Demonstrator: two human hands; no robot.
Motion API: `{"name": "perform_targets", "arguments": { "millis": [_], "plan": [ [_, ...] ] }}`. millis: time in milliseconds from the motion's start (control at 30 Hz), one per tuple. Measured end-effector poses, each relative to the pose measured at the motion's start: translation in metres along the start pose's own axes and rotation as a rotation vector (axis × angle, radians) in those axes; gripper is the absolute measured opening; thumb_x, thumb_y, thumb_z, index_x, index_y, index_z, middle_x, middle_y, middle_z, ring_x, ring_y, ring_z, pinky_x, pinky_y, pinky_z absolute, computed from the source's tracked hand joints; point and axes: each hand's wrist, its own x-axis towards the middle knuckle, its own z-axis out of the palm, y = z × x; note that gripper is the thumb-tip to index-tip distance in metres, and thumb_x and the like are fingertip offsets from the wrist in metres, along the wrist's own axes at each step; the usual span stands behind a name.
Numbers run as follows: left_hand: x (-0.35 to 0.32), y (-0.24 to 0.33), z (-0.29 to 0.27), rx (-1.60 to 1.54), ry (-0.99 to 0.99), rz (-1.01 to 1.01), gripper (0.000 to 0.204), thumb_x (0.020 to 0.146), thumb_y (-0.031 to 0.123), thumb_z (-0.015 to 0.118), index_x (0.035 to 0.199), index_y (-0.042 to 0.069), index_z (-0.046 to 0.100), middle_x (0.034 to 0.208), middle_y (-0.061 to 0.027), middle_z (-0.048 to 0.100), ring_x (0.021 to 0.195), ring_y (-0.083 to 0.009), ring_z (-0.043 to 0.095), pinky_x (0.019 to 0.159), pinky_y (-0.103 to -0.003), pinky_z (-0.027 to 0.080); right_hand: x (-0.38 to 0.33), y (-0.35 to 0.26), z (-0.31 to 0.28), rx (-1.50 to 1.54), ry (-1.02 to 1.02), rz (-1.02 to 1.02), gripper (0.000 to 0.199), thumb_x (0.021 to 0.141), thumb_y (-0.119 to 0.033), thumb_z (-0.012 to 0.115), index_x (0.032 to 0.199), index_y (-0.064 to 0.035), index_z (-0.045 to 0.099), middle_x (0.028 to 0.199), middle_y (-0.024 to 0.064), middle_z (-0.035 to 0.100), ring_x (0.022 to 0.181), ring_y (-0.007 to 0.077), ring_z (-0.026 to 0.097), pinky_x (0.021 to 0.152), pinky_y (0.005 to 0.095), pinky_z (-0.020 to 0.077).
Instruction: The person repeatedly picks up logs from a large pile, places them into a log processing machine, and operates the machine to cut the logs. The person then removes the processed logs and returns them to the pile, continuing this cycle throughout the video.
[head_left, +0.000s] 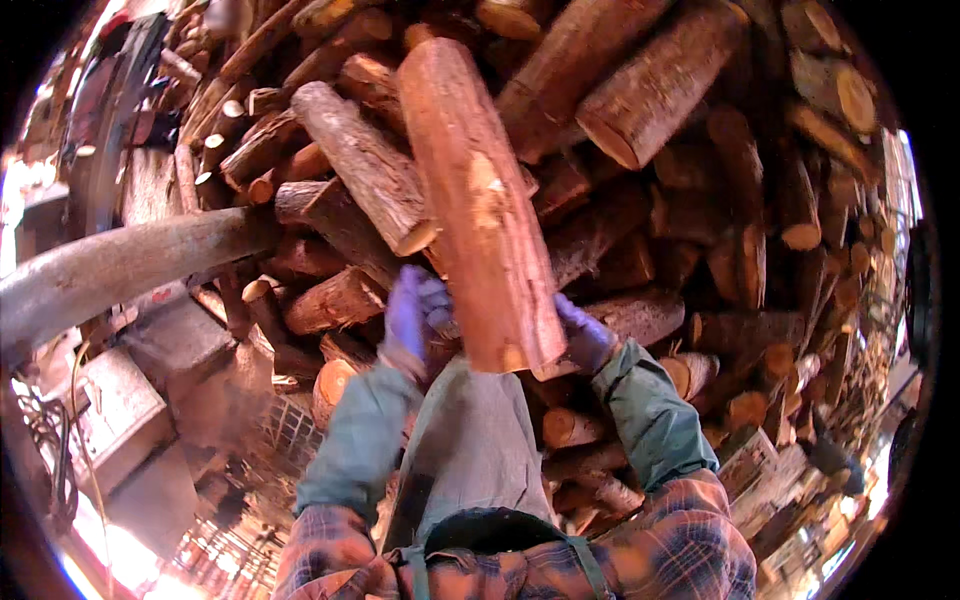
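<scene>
**Both hands on one reddish log, held up before the woodpile**

My left hand [412, 318], in a purple glove, closes its grip on the near left edge of a long, reddish-brown, bark-covered round log [480, 200]. My right hand [583, 335], gloved the same, presses against the near right edge, fingers wrapped behind the wood. Between them the log is held, its cut near end just above my grey apron [470, 440], its far end tilted up and slightly left. Green sleeves cover both forearms, with orange plaid cloth nearer my body.

Behind the log, filling the far and right of the scene, rises a big stack of cut firewood logs [700, 200], pale sawn ends facing out. To the left, a thick grey weathered beam [120, 265] runs across. Near left, below it, sits a grey metal machine housing [175, 345].
</scene>
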Motion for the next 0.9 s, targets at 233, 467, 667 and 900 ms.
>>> {"name": "perform_targets", "arguments": {
  "millis": [233, 467, 667, 900],
  "plan": [
    [0.030, 0.044, 0.052, 0.365, 0.234, 0.069, 0.067, 0.100, 0.060, 0.041, 0.142, 0.008, 0.050, 0.137, -0.0095, 0.057, 0.122, -0.0258, 0.055, 0.108, -0.042, 0.041, -0.008, 0.038, 0.084, -0.679, -0.024, -0.023, 0.065, 0.098, -0.047, 0.059, 0.143, -0.0026, 0.046, 0.137, 0.0083, 0.057, 0.122, 0.0194, 0.055, 0.109, 0.0347, 0.0404],
    [-0.098, -0.007, 0.110, 0.475, 0.114, -0.040, 0.071, 0.098, 0.057, 0.049, 0.150, 0.009, 0.041, 0.151, -0.0050, 0.045, 0.136, -0.0251, 0.044, 0.118, -0.041, 0.031, 0.031, 0.035, 0.043, -0.436, -0.074, -0.398, 0.066, 0.094, -0.048, 0.063, 0.145, -0.0085, 0.049, 0.138, 0.0105, 0.056, 0.132, 0.0198, 0.047, 0.115, 0.0376, 0.0291],
    [-0.138, -0.085, 0.132, 0.585, 0.161, -0.239, 0.073, 0.098, 0.046, 0.060, 0.154, 0.009, 0.032, 0.151, -0.0065, 0.043, 0.136, -0.0250, 0.043, 0.116, -0.041, 0.034, -0.064, 0.061, 0.026, 0.132, -0.271, -0.203, 0.058, 0.096, -0.042, 0.064, 0.141, -0.0073, 0.053, 0.133, 0.0069, 0.063, 0.118, 0.0164, 0.061, 0.107, 0.0351, 0.0451],
    [-0.196, -0.205, 0.154, 1.156, -0.158, -0.454, 0.083, 0.092, 0.055, 0.064, 0.150, 0.003, 0.035, 0.143, -0.0078, 0.049, 0.126, -0.0200, 0.049, 0.107, -0.035, 0.039, -0.267, 0.177, -0.040, 0.116, -0.142, -0.763, 0.066, 0.095, -0.042, 0.064, 0.146, -0.0048, 0.046, 0.138, 0.0087, 0.057, 0.123, 0.0205, 0.057, 0.110, 0.0386, 0.0409]
  ]
}}
